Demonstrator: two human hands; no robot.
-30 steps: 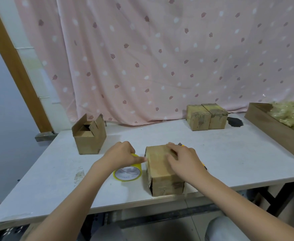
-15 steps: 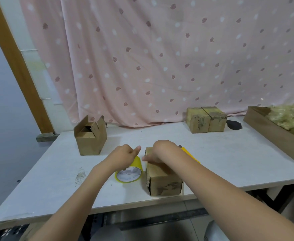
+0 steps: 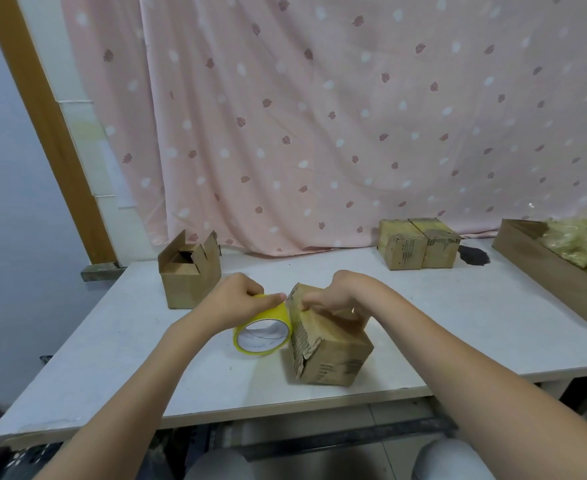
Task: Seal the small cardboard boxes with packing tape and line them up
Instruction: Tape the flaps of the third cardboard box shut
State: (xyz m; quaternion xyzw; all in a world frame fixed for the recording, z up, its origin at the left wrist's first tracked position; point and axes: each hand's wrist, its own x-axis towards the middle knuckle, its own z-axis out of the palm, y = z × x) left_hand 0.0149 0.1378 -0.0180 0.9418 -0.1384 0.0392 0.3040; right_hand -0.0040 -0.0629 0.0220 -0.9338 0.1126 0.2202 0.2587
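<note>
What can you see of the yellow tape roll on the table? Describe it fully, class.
The tape roll is glossy translucent yellow tape wound on a white core, its open centre facing the camera. It stands on edge on the white table, beside the nearest cardboard box. The left hand grips its top.

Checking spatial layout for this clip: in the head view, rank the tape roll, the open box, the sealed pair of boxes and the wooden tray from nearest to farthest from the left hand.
1. Tape roll: gripped by the left hand.
2. Open box: back left.
3. Sealed pair of boxes: back right.
4. Wooden tray: far right edge.
</note>
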